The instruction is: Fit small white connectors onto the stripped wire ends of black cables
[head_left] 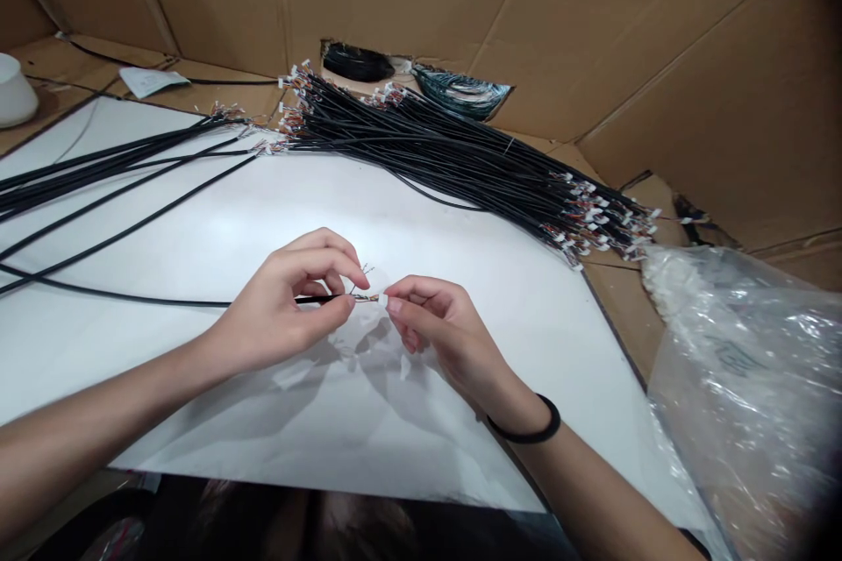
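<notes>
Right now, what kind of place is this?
Probably a small cable-assembly bench. The left hand pinches a black cable against a white connector in the right hand. A bundle of finished cables lies behind, inside cardboard walls.

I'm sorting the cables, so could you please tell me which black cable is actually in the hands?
The single cable running from the left edge, pinched by the left hand; the right hand holds a white connector at its tip. The others lie untouched.

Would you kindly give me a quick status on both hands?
Left hand pinching black cable end. Right hand pinching white connector at its wires. Nothing between them.
</notes>
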`<state>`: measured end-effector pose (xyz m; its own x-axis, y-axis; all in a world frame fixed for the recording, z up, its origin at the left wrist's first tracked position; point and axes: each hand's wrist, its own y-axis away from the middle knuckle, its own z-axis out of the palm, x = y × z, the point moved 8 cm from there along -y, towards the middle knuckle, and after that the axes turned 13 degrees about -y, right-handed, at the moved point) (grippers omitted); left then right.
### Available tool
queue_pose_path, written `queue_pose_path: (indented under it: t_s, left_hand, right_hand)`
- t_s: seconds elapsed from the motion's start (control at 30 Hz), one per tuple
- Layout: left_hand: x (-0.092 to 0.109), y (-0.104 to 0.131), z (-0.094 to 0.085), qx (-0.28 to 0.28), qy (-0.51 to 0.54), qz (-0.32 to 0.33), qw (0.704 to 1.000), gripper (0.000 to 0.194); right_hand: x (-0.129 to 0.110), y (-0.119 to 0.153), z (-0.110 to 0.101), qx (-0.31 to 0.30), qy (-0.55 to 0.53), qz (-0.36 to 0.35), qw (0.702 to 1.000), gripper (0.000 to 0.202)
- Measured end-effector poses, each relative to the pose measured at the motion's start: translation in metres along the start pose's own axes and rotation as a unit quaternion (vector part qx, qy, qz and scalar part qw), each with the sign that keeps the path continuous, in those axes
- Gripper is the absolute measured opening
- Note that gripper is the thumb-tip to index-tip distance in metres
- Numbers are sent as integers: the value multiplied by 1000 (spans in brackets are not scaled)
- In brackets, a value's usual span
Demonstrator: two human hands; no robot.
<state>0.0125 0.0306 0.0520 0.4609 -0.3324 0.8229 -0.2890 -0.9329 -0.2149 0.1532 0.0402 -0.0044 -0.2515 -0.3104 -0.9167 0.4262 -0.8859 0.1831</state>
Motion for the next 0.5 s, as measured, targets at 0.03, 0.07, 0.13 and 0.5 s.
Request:
queue_pose_path:
  t_s: [0.03, 0.07, 0.13, 0.5]
  left_hand:
    - [0, 0, 1, -3, 4, 1, 1000, 20]
    - [0, 1, 1, -4, 8, 1, 1000, 21]
    - [-1, 1, 1, -4, 24, -8, 1000, 21]
    - [-7, 2, 7, -33, 73, -56, 995, 20]
  right_hand:
    - [0, 0, 0, 1, 3, 1, 1000, 19]
    - [1, 0, -1, 3, 5, 2, 1000, 19]
    - [1, -1, -1, 7, 8, 5, 1000, 19]
    - [3, -1, -2, 14, -1, 12, 1000, 19]
